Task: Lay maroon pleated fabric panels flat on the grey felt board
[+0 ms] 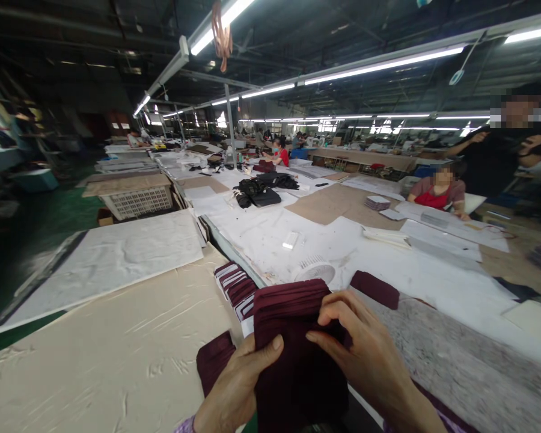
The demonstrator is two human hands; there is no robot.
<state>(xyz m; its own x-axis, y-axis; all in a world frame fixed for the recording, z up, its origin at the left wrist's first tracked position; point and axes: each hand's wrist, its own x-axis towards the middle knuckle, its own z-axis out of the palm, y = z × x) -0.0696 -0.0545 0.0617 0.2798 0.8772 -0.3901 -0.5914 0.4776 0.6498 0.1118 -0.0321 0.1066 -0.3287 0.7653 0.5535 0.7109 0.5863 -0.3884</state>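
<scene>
A stack of dark maroon fabric pieces (293,343) is held up in front of me, its layered edges showing along the top. My left hand (247,373) grips its left side, thumb lying across the front. On the right side, my right hand (360,337) has its thumb and index finger bent close together at the stack's upper edge; whether a single layer is between them I cannot make out. Another maroon piece (215,361) lies behind my left hand. A folded maroon piece (375,290) rests on the grey speckled sheet (469,355) to the right.
Bundles of maroon and white pieces (237,285) lie at the cream-covered table's (117,337) edge. Across the white table (261,240) are a small fan (315,273), black garments (264,189) and brown paper (338,203). A plastic crate (137,201) stands left. Two people are at the right.
</scene>
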